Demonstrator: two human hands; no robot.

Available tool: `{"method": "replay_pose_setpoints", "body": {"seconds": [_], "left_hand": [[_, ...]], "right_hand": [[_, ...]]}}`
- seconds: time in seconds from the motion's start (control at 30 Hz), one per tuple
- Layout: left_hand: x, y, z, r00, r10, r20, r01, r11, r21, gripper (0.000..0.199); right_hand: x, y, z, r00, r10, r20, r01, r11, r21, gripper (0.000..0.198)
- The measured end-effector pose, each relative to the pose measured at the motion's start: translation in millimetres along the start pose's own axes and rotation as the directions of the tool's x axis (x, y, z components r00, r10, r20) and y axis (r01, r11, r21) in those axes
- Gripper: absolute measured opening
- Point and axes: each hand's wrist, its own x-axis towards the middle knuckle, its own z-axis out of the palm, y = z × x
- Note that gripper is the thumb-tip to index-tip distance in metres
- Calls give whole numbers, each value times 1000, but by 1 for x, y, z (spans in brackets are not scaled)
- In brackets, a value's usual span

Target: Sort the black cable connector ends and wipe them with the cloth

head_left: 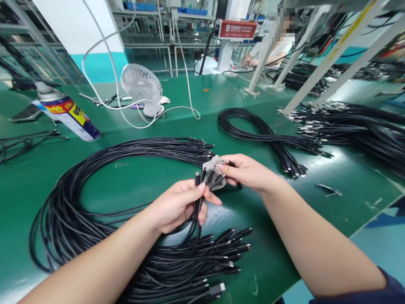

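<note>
Over a green table (136, 181), some plugs (209, 175) are poking up from the left hand (179, 204) holding them, and the right hand (243, 169) is pinching a gray rag (210, 162) just behind them. Black cords (65, 207) are looping nearby, and a fan (141, 82) and can (71, 113) are standing farther back.

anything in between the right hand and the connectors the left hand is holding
Yes: the grey cloth, pinched by the right hand, is bunched between that hand and the connectors in the left hand.
</note>
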Motion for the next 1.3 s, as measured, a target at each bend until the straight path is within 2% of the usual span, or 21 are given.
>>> {"method": "replay_pose_setpoints", "body": {"seconds": [0.13,0.27,0.4,0.6,0.67,0.73,0.9,1.1,1.3], "left_hand": [[-2,1,0,997,-33,73,35,999,-26,30],[-3,1,1,998,-31,56,32,999,-31,32],[-2,1,4,1000,27,1,-27,1000,0,37],[2,3,8,963,53,-264,-40,998,52,48],[3,2,8,961,48,-272,-33,998,60,51],[3,1,8,972,32,-233,-16,998,69,51],[0,-3,9,991,-50,-122,60,995,84,51],[1,-2,9,970,20,-242,-1,997,80,54],[2,2,9,976,20,-217,-8,998,56,52]], "right_hand": [[2,-2,8,996,47,79,-56,992,115,37],[1,-4,13,989,86,123,-104,983,152,26],[2,-3,14,991,127,34,-131,974,183,29],[5,-1,12,991,128,-26,-119,966,231,28],[4,-3,11,991,123,-60,-105,965,238,31],[2,-6,11,989,121,-87,-97,965,242,35],[0,-5,9,993,112,-38,-104,980,169,41],[1,-5,22,993,-21,-119,23,1000,17,26],[-4,-14,32,967,-131,-219,91,979,-183,23]]}}
